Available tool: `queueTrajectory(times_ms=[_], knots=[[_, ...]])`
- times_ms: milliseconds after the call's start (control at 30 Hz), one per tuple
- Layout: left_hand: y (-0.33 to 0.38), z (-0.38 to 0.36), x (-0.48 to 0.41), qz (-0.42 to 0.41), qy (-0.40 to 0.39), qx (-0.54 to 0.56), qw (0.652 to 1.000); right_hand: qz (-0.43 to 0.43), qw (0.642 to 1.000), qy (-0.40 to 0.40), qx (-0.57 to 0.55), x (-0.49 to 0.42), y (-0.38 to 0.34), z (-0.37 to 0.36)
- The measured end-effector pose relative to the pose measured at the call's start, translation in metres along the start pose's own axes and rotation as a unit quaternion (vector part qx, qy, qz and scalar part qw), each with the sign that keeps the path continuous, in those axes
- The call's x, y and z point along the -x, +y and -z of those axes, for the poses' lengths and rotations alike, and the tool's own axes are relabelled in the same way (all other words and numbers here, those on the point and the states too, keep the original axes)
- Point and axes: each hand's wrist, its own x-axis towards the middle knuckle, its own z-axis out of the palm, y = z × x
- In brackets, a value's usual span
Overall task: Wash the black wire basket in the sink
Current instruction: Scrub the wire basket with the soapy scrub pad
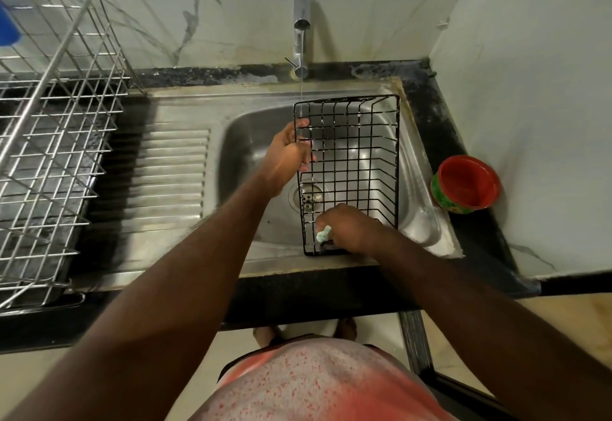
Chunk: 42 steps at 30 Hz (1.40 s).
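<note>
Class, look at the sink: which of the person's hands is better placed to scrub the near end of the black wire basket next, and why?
The right hand: it already holds the scrub pad against the near end of the black wire basket. The left hand is busy gripping the basket's left rim, steadying it.

Black counter (480,232) bears sink (185,106), red bowl (467,185), rack (49,142).

steel dish rack (56,142), red bowl (467,185)

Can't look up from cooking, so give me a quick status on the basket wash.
Left hand grips basket rim; right hand scrubs its near end with a sponge. Basket over the sink, tap running. Nothing in the way.
</note>
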Motion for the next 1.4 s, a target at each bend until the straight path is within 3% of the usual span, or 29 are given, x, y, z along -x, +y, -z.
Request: queueTrajectory(times_ms=[100,167,300,467,600,667,733,800,1033,1167,1400], knots=[[0.0,0.0,0.0,-0.002,-0.002,0.002,1.0,0.031,0.997,-0.053,-0.04,0.005,0.001,0.017],[0.0,0.0,-0.001,-0.005,-0.004,0.006,1.0,0.015,0.997,-0.026,-0.07,0.005,0.006,0.025],[-0.001,0.0,-0.002,-0.003,-0.001,0.014,1.0,-0.042,0.996,0.063,0.05,-0.001,0.015,0.019],[-0.001,0.0,-0.003,-0.002,-0.002,0.005,1.0,-0.007,0.996,0.024,0.088,0.003,0.007,0.006],[-0.001,0.001,-0.004,-0.008,-0.004,0.0,1.0,-0.009,1.0,-0.018,0.005,0.011,0.009,0.027],[-0.002,0.001,-0.004,-0.01,-0.006,-0.005,1.0,-0.033,0.999,0.002,-0.03,0.011,0.016,0.038],[-0.002,0.001,-0.004,-0.011,-0.007,-0.006,1.0,-0.063,0.997,0.016,0.048,0.007,0.018,0.038],[-0.001,0.0,-0.004,-0.008,-0.006,-0.004,1.0,-0.085,0.987,-0.036,0.134,0.005,0.013,0.031],[-0.003,0.002,-0.006,-0.005,-0.009,0.007,1.0,-0.09,0.972,-0.124,0.178,0.003,0.001,0.049],[-0.004,0.002,-0.007,-0.01,-0.011,0.004,1.0,-0.05,0.919,-0.155,0.359,-0.001,0.004,0.045],[-0.003,0.0,-0.004,-0.018,-0.004,-0.001,1.0,-0.083,0.941,-0.154,0.288,0.016,-0.008,0.046]])
